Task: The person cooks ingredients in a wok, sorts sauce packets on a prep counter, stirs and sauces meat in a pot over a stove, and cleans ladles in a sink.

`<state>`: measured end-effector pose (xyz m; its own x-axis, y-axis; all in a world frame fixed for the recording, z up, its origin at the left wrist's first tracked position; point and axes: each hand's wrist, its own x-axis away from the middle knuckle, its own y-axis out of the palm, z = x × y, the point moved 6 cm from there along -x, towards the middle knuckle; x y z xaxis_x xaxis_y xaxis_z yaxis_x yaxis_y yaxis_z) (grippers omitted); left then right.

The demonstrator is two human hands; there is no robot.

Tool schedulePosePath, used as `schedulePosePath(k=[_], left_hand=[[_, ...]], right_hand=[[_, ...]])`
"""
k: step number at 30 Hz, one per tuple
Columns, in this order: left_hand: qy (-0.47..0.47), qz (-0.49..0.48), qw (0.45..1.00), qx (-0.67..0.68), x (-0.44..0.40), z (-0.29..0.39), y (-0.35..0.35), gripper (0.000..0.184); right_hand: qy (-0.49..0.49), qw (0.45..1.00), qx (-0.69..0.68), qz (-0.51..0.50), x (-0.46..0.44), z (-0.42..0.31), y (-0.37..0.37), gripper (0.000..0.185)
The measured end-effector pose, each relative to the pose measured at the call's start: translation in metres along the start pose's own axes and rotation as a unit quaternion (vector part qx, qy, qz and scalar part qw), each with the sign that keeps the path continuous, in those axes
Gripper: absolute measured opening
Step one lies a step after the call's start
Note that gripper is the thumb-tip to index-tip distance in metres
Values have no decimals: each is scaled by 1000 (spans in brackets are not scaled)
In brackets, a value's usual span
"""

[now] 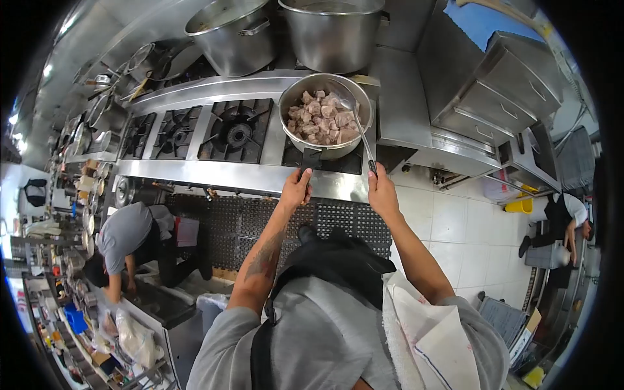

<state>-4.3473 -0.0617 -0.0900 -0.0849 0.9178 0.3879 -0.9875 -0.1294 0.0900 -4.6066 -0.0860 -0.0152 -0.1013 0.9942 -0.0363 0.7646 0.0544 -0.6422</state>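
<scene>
A wide metal pot (289,130) filled with chunks of browned meat (325,117) sits on the stove's right-hand burner. My left hand (296,190) is closed around the pot's dark handle (312,157), which points toward me. In my right hand (383,193) is the black grip of a long-handled metal spoon (363,133). The spoon slants up over the pot's right rim, its bowl end resting among the meat at the far right side.
Two large stockpots (231,42) (333,39) stand behind the stove (214,170). Bare burners (235,133) line its left. One person (133,234) bends over a counter at left; another (565,214) works far right. Steel drawers (500,97) stand at right. A perforated mat (240,221) covers the floor.
</scene>
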Motion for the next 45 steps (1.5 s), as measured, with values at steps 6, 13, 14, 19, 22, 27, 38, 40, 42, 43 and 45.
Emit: schedulePosePath(k=[6, 13, 14, 19, 22, 27, 38, 40, 42, 43, 45], left_hand=[[45, 145, 985, -79, 28, -10, -13, 53], [-41, 282, 829, -481, 194, -151, -118, 49], [-125, 304, 820, -469, 225, -195, -141, 56], [-444, 227, 791, -354, 390, -378, -207, 45], [-481, 255, 758, -359, 399, -357, -205, 50], [-355, 280, 832, -322, 344, -352, -263, 57], [-244, 345, 901, -101, 317, -264, -432, 49], [-204, 388, 898, -47, 302, -250, -474, 48], [-109, 431, 883, -150, 277, -221, -522, 46], [-104, 425, 885, -158, 264, -201, -543, 45], [-51, 423, 887, -178, 230, -156, -580, 41]], right_hand=[[-82, 996, -42, -3, -20, 72, 16, 33], [230, 790, -516, -237, 26, 64, 2, 27], [222, 794, -516, -233, 28, 60, 1, 27], [191, 744, -589, -250, 25, 37, 10, 28], [207, 680, -648, -273, 26, -8, 23, 31], [206, 746, -567, -282, 31, -92, 94, 30], [263, 759, -473, -361, 59, -265, 318, 22], [258, 779, -432, -374, 59, -288, 336, 21], [264, 782, -420, -378, 48, -298, 355, 21], [261, 785, -418, -376, 41, -303, 365, 20], [253, 790, -410, -379, 19, -304, 392, 19]])
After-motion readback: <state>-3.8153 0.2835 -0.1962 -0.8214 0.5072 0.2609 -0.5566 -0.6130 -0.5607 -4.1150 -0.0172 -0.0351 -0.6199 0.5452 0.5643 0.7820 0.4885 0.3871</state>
